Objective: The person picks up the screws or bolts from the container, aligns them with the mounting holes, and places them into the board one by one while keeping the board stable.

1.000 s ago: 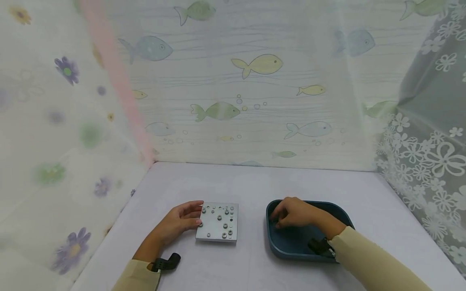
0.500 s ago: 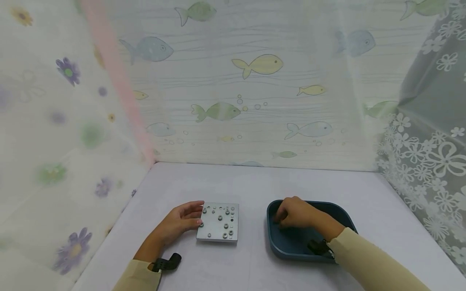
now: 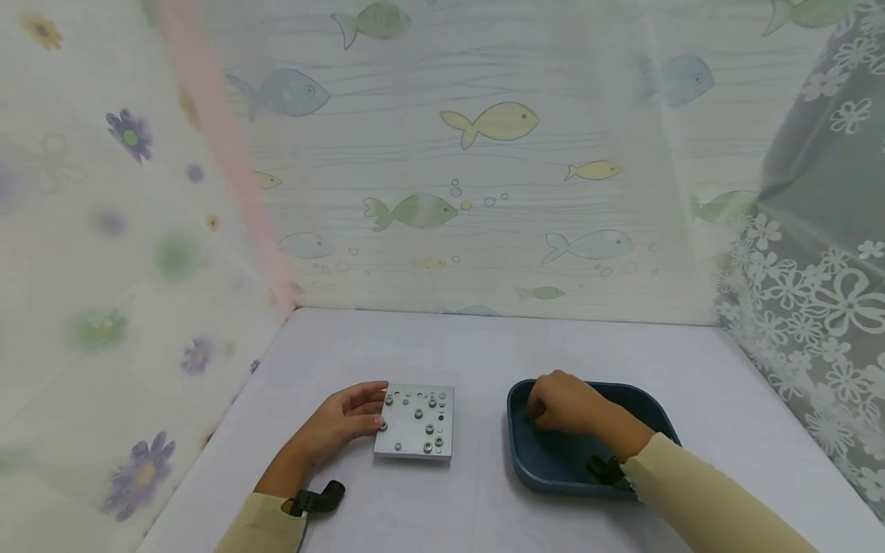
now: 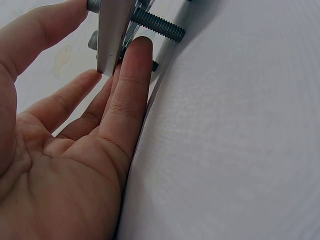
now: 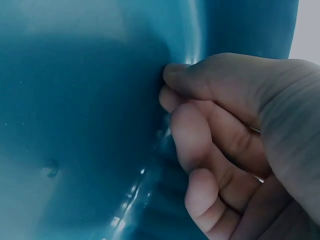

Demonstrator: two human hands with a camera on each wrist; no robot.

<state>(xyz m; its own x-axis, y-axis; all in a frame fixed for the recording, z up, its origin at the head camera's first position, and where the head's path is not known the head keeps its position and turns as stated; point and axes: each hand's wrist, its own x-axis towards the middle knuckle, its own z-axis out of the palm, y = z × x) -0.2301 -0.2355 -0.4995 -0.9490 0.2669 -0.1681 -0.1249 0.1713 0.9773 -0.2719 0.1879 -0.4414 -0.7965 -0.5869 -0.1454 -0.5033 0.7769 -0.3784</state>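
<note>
My left hand (image 3: 335, 426) holds the left edge of a square silver metal plate (image 3: 403, 427) in the head view. Its thumb lies at a bolt head on the top face. In the left wrist view, fingers reach under the plate's edge (image 4: 111, 42), near a dark threaded bolt (image 4: 159, 25) that sticks out of the underside. Several bolts and holes dot the plate's top. My right hand (image 3: 570, 407) is inside a dark blue tray (image 3: 560, 486). The right wrist view has its fingers curled, with thumb and index fingertips together. No object shows between them.
A white cloth covers the table (image 3: 477, 353). The tray stands to the right of the plate, with a gap between them. Behind the table hangs a fish-patterned curtain (image 3: 484, 253), and floral curtains (image 3: 104, 384) close off both sides.
My right hand has shifted slightly to the right within the tray, and its fingers have drawn in. My left hand and the metal plate have stayed in place.
</note>
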